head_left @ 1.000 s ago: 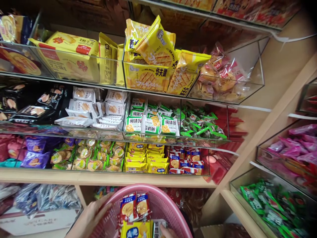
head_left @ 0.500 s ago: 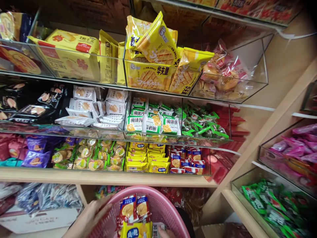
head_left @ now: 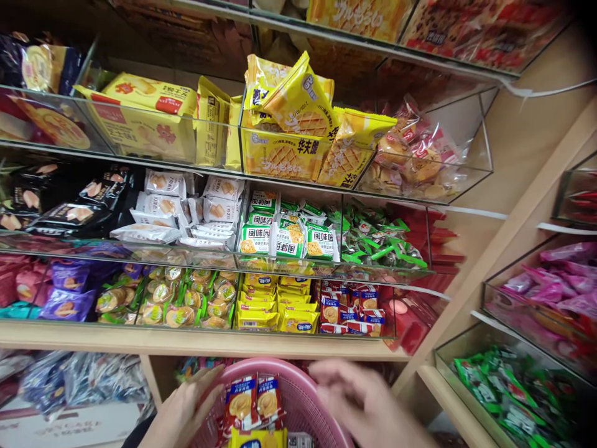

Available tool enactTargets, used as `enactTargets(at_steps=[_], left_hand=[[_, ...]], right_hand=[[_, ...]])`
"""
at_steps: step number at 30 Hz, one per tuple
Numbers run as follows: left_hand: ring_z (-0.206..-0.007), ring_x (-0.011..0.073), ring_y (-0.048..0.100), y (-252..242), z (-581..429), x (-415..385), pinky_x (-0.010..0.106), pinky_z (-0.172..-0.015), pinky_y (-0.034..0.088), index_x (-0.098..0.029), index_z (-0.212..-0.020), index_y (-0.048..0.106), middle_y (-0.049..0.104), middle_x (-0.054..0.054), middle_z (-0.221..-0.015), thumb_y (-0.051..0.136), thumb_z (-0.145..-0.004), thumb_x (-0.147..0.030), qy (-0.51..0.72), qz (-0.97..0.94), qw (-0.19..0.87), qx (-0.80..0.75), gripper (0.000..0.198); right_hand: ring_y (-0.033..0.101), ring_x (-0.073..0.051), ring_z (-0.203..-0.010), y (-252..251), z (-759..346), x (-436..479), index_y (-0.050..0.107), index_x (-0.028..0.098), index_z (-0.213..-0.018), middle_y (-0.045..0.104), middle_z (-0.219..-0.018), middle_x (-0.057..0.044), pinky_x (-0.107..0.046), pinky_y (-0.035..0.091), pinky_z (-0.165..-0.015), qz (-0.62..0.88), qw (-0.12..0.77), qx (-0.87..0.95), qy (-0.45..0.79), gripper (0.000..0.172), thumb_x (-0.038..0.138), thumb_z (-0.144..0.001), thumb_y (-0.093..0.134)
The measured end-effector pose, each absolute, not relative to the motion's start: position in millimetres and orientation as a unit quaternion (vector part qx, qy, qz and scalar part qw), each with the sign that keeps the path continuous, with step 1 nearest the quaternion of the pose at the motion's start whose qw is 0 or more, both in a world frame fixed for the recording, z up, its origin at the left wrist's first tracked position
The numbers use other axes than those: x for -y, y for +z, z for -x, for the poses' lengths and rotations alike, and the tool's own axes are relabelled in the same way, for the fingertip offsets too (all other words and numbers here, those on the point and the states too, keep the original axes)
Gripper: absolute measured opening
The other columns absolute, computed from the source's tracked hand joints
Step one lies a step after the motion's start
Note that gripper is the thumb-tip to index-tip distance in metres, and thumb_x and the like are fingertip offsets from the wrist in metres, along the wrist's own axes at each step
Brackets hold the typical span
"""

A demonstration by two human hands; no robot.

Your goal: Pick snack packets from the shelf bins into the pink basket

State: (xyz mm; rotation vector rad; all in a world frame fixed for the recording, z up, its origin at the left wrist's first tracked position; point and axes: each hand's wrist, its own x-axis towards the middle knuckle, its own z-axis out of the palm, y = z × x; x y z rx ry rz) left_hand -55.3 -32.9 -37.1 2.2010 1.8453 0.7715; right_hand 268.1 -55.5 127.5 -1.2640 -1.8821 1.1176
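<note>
A pink plastic basket (head_left: 280, 366) is at the bottom middle. In it lie red-and-blue biscuit packets (head_left: 254, 401), a yellow packet (head_left: 259, 438) and part of a white packet (head_left: 300, 440). My left hand (head_left: 184, 407) grips the basket's left rim, its fingers lying over the edge. Over the right rim is my right hand (head_left: 359, 401), smeared by motion. Its fingers are apart and point left, with nothing visible between them.
Clear-fronted shelf bins hold yellow waffle packs (head_left: 284, 155), green-and-white packets (head_left: 289, 235), yellow packets (head_left: 298, 317) and red-and-blue packets (head_left: 352, 305). A wooden ledge (head_left: 196, 341) runs just above the basket. Bins of green packets (head_left: 517, 392) stand at right.
My right hand has come up out of the basket, away from the white packet, to above the right rim. My left hand stays at the left rim. The shelves sit slightly lower in view.
</note>
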Motion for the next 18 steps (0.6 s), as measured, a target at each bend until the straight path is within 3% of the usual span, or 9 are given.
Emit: enactTargets(at_steps=[3, 7, 9, 12, 18], left_hand=[[-0.112, 0.0232, 0.063, -41, 44, 33, 0.035, -0.093, 0.053, -0.026, -0.120, 0.064, 0.066, 0.006, -0.123, 0.045, -0.092, -0.043, 0.281, -0.759, 0.020, -0.588, 0.038], [-0.108, 0.0229, 0.065, -49, 41, 36, 0.034, -0.087, 0.056, -0.027, -0.121, 0.063, 0.066, 0.006, -0.123, 0.049, -0.091, -0.039, 0.306, -0.772, -0.076, -0.552, 0.034], [-0.106, 0.0226, 0.066, -50, 40, 36, 0.032, -0.085, 0.057, -0.028, -0.119, 0.063, 0.068, 0.007, -0.121, 0.052, -0.090, -0.037, 0.300, -0.778, -0.109, -0.542, 0.033], [-0.103, 0.0240, 0.068, -50, 41, 35, 0.031, -0.083, 0.058, -0.025, -0.116, 0.065, 0.069, 0.009, -0.118, 0.052, -0.090, -0.037, 0.287, -0.786, -0.161, -0.523, 0.032], [-0.103, 0.0223, 0.068, -56, 44, 34, 0.026, -0.083, 0.057, -0.021, -0.114, 0.063, 0.069, 0.013, -0.117, 0.050, -0.091, -0.040, 0.288, -0.790, -0.221, -0.494, 0.032]], right_hand=[[0.062, -0.019, -0.098, 215, -249, 22, 0.069, 0.024, -0.098, 0.069, -0.105, -0.004, -0.035, 0.047, -0.088, 0.422, 0.398, 0.776, 0.248, 0.025, 0.036, -0.084, 0.053], [0.063, -0.018, -0.090, 287, -214, -47, 0.069, 0.016, -0.092, 0.072, -0.095, -0.006, -0.034, 0.047, -0.086, 0.377, 0.425, 0.816, 0.106, 0.019, 0.020, -0.084, 0.052], [0.063, -0.020, -0.092, 302, -199, -82, 0.069, 0.016, -0.087, 0.072, -0.095, -0.007, -0.033, 0.045, -0.087, 0.442, 0.371, 0.816, 0.028, 0.018, 0.016, -0.084, 0.051], [0.062, -0.024, -0.103, 308, -183, -124, 0.070, 0.016, -0.082, 0.071, -0.101, -0.011, -0.032, 0.044, -0.089, 0.509, 0.321, 0.799, 0.007, 0.019, 0.015, -0.083, 0.051], [0.064, -0.025, -0.099, 307, -162, -163, 0.069, 0.013, -0.091, 0.071, -0.101, -0.014, -0.032, 0.047, -0.083, 0.571, 0.327, 0.751, 0.050, 0.019, 0.022, -0.084, 0.054]])
